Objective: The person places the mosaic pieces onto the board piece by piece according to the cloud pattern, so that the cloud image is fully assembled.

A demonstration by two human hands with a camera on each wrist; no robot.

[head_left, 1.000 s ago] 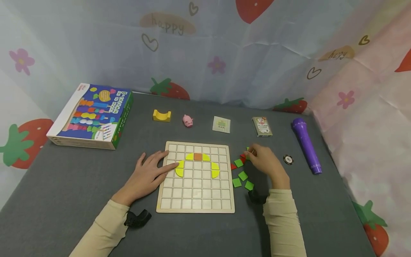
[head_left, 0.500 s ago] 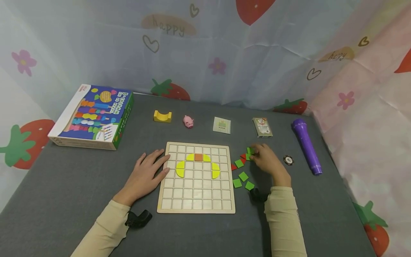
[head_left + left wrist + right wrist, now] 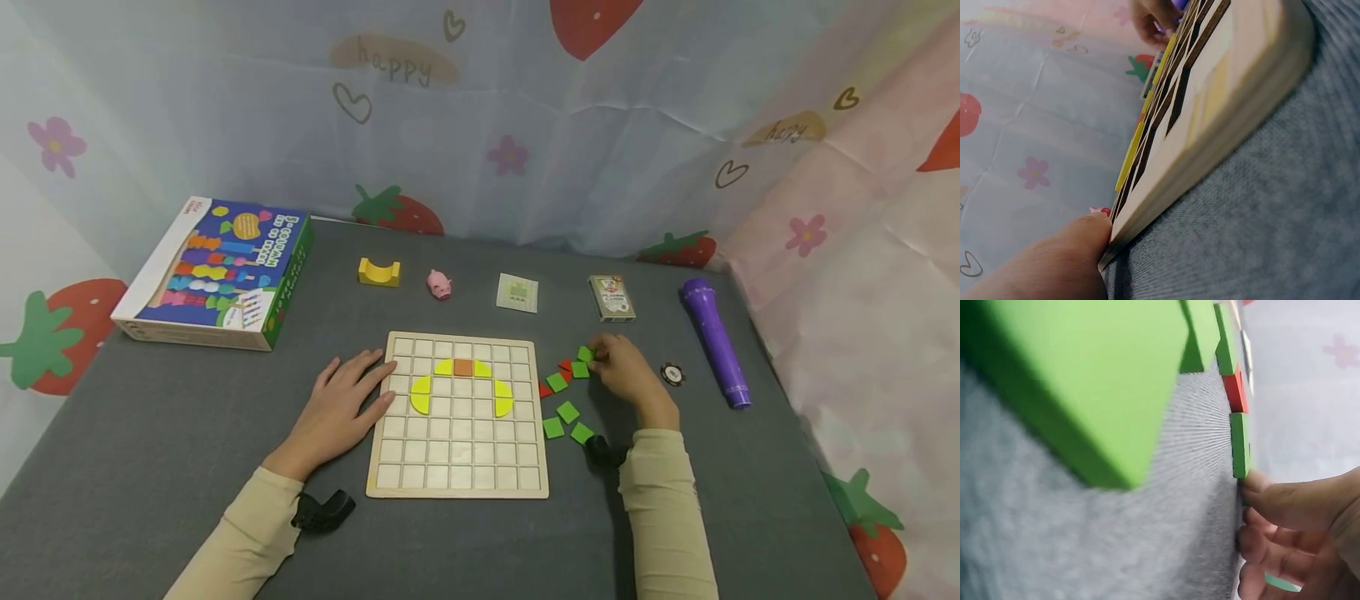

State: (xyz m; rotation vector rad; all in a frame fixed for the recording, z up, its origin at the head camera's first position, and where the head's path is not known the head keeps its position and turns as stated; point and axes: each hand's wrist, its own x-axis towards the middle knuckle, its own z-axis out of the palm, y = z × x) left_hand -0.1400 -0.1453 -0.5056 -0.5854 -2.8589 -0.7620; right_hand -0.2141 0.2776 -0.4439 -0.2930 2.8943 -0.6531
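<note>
On grey felt, right hand [image 3: 626, 373] fingertips touch a green tile [image 3: 581, 369]

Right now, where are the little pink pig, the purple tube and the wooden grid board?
pink pig [image 3: 438, 283], head view, on its body.
purple tube [image 3: 716, 342], head view, middle of its barrel.
wooden grid board [image 3: 457, 477], head view, an empty bottom-row cell.

Toy box [image 3: 217, 271] at 10 o'clock on grey table [image 3: 187, 433]. Along the far edge, left to right: yellow arch block [image 3: 378, 272], pink pig [image 3: 439, 283], card packet [image 3: 517, 292], playing card deck [image 3: 612, 298], purple cylinder [image 3: 715, 340] at 2 o'clock. Poker chip [image 3: 672, 374] just left of it. Strawberry-print cloth [image 3: 525, 125] behind.
</note>
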